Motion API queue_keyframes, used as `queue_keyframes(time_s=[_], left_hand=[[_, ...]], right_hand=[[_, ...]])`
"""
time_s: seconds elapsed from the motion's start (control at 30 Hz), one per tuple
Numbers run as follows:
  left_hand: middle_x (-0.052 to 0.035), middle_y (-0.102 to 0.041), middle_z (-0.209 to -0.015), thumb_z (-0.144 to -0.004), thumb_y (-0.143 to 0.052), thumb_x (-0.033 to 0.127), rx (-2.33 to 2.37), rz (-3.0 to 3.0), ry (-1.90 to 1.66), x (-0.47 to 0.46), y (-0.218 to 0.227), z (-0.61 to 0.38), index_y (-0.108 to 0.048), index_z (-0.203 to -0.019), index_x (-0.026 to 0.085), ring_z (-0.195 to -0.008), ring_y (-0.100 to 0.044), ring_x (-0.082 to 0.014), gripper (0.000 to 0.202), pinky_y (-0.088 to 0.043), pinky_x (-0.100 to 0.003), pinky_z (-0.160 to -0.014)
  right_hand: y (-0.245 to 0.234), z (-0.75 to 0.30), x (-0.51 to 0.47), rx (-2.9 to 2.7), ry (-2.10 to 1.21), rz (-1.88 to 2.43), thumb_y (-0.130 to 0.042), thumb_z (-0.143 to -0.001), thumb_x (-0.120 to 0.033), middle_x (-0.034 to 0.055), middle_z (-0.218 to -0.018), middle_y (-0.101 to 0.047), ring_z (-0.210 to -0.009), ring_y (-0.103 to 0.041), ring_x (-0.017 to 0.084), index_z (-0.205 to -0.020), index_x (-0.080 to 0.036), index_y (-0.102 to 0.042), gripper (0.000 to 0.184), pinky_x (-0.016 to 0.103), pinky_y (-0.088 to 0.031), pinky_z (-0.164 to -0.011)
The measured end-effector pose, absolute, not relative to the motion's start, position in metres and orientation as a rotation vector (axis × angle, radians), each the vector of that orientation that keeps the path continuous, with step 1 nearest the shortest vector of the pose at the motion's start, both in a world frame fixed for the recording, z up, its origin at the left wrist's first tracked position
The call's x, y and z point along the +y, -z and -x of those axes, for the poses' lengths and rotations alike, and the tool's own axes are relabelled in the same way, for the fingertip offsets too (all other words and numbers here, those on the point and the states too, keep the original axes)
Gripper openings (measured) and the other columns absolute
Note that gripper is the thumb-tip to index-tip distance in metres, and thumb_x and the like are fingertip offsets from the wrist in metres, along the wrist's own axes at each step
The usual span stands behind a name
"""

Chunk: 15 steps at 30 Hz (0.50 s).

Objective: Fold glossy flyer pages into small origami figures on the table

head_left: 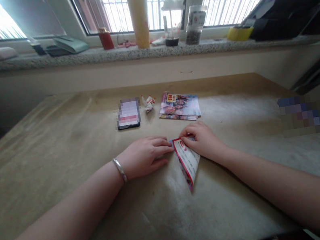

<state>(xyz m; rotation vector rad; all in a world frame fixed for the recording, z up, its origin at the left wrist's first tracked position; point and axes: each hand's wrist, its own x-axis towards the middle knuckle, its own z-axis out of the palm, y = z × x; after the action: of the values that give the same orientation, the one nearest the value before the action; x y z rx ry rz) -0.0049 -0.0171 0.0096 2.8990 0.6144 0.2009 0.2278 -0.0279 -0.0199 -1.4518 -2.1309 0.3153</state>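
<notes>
A printed paper, white with a red border and small lettering, lies folded into a triangle on the table with its point towards me. My right hand grips its upper right edge, the thumb pressed on the paper and the fingers curled. Stretched out flat, my left hand touches the upper left corner with its fingertips. The underside of the fold is hidden. Behind the hands lie a stack of colourful printed leaflets and a small folded paper piece.
A phone lies at the back of the table. A blurred bluish strip is at the right. The stone windowsill holds a tall cup of yellowish drink, a red container, a yellow object and a black bag.
</notes>
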Motion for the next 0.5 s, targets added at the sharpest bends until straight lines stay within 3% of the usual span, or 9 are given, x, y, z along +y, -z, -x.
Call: queue_keyframes(time_s=[0.17,0.37,0.5], left_hand=[[-0.0068,-0.062,-0.122,-0.087,-0.055,0.028,0.638,-2.87,-0.241,-0.0168,-0.0088,0.006,-0.059,-0.119,0.021,-0.118,-0.055,-0.0226,0.033,-0.046,-0.036,-0.099],[-0.0093,-0.061,-0.12,-0.091,-0.049,0.026,0.587,-2.934,-0.299,-0.0183,-0.0034,0.0027,-0.053,-0.128,0.022,-0.111,-0.057,-0.0218,0.037,-0.049,-0.036,-0.095],[-0.0102,-0.06,-0.117,-0.092,-0.048,0.026,0.624,-3.004,-0.275,-0.0219,-0.0009,-0.001,-0.057,-0.124,0.021,-0.111,-0.056,-0.0232,0.034,-0.05,-0.038,-0.094]], right_hand=[[0.0211,-0.2285,-0.0287,-2.15,-0.269,1.424,-0.057,-0.083,-0.023,0.0044,-0.083,-0.069,-0.086,-0.056,0.021,-0.077,-0.022,-0.069,0.014,0.036,-0.039,-0.081],[0.0191,-0.2262,-0.0305,-2.155,-0.236,1.457,-0.057,-0.082,-0.024,0.0051,-0.085,-0.068,-0.088,-0.055,0.022,-0.081,-0.022,-0.069,0.012,0.036,-0.039,-0.081],[0.0191,-0.2252,-0.0301,-2.13,-0.263,1.468,-0.058,-0.079,-0.023,0.0049,-0.083,-0.066,-0.085,-0.055,0.022,-0.081,-0.02,-0.065,0.008,0.036,-0.04,-0.079]])
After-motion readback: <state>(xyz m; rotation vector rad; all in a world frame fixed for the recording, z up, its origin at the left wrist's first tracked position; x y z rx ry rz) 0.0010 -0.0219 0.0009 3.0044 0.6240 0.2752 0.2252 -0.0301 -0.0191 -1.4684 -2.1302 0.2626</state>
